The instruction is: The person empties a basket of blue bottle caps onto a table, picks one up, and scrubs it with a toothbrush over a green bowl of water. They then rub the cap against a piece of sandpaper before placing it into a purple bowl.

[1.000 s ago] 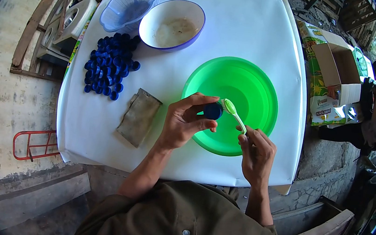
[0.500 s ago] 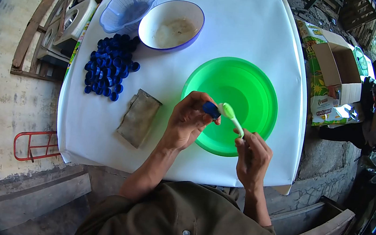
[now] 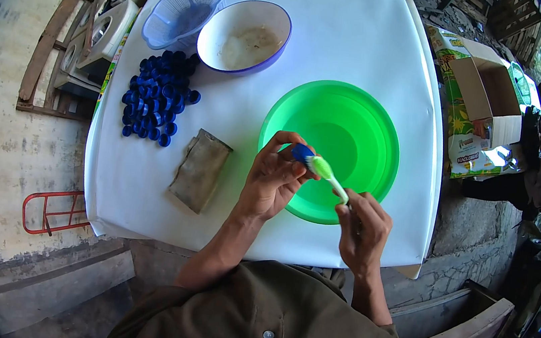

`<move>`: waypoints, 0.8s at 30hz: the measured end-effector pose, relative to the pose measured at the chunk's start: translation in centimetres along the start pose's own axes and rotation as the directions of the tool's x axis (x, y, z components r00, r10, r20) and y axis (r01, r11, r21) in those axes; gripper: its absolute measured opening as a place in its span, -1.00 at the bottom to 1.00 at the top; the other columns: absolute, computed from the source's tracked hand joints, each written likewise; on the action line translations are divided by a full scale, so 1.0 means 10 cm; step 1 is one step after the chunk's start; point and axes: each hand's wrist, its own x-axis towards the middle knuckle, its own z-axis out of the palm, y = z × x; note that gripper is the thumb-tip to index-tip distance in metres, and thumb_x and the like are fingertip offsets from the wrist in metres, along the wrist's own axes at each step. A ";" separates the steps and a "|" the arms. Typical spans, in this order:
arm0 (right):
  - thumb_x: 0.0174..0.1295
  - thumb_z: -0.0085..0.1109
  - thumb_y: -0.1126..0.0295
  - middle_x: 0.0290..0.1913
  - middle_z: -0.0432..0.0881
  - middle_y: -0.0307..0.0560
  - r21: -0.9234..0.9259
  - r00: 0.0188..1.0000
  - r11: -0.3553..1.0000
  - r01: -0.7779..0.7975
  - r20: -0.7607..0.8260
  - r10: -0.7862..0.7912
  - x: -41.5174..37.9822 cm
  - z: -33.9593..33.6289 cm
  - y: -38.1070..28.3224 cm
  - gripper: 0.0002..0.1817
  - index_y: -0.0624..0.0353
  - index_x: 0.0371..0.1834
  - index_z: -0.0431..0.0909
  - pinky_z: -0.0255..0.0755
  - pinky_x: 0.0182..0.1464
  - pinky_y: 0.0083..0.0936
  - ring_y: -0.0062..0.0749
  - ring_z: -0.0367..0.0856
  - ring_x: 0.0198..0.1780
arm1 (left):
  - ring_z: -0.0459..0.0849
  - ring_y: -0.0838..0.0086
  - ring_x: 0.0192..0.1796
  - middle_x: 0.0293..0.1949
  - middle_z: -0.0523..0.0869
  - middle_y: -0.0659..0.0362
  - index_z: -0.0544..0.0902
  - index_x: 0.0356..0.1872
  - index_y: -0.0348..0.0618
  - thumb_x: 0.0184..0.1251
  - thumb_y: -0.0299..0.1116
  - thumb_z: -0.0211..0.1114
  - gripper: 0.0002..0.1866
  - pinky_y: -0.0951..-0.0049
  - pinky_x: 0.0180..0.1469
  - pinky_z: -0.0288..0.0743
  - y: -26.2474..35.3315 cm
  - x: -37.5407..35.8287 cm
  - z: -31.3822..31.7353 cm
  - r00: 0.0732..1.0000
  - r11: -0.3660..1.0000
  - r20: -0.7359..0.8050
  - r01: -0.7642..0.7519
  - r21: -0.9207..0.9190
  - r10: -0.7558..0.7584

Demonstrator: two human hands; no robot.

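Observation:
My left hand point(image 3: 273, 179) is closed on a blue bottle cap point(image 3: 301, 152), gripping it between thumb and fingers above the near left rim of a green basin point(image 3: 371, 120). In my right hand point(image 3: 364, 231) is a green and white toothbrush point(image 3: 331, 179), pinched by its handle. The bristles touch the cap, and its inside is partly hidden behind the brush head. A heap of blue bottle caps point(image 3: 158, 96) lies on the left of the table. Between the heap and my left forearm rests a flat greyish-brown block point(image 3: 201, 170).
A white bowl with a purple rim point(image 3: 245, 36) and a translucent blue basket point(image 3: 183, 13) stand at the back left of the white-covered table point(image 3: 341, 36). Beyond the right edge are an open cardboard box point(image 3: 485, 94) and another person point(image 3: 539, 182). A red metal frame point(image 3: 52, 213) is at left.
The brush head has moved left and slightly down onto the cap, now overlapping it. My left hand has turned the cap slightly; both grips stay the same.

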 end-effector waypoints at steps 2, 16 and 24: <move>0.20 0.34 0.61 -0.49 0.53 -0.04 -0.021 0.999 1.000 -0.013 -0.032 0.013 0.01 0.04 0.03 -0.80 0.30 -0.10 0.69 0.36 -0.48 -0.46 -0.31 0.50 -0.56 | 0.71 0.33 0.00 0.02 0.71 0.01 0.44 0.19 -0.12 0.33 -0.57 0.36 -0.55 0.31 0.15 0.57 -0.01 -0.01 0.01 0.999 0.999 -0.025 0.023 -0.034 -0.024; 0.20 0.35 0.60 -0.51 0.52 -0.03 0.024 0.996 0.998 -0.051 -0.077 0.053 0.06 0.06 0.11 -0.80 0.30 -0.11 0.69 0.34 -0.50 -0.41 -0.25 0.49 -0.56 | 0.65 0.30 0.03 -0.06 0.72 0.00 0.44 0.20 -0.11 0.35 -0.52 0.37 -0.55 0.37 0.07 0.54 -0.06 -0.01 -0.06 1.000 0.979 0.009 0.026 -0.203 -0.024; 0.21 0.34 0.60 -0.48 0.57 -0.03 -0.018 0.992 0.993 -0.115 -0.049 0.114 0.05 0.09 0.14 -0.81 0.28 -0.10 0.70 0.39 -0.47 -0.44 -0.30 0.53 -0.54 | 0.68 0.37 -0.02 -0.04 0.72 0.06 0.46 0.25 -0.19 0.40 -0.51 0.32 -0.57 0.38 0.12 0.53 -0.02 -0.01 -0.05 0.999 0.998 0.029 -0.011 -0.063 0.013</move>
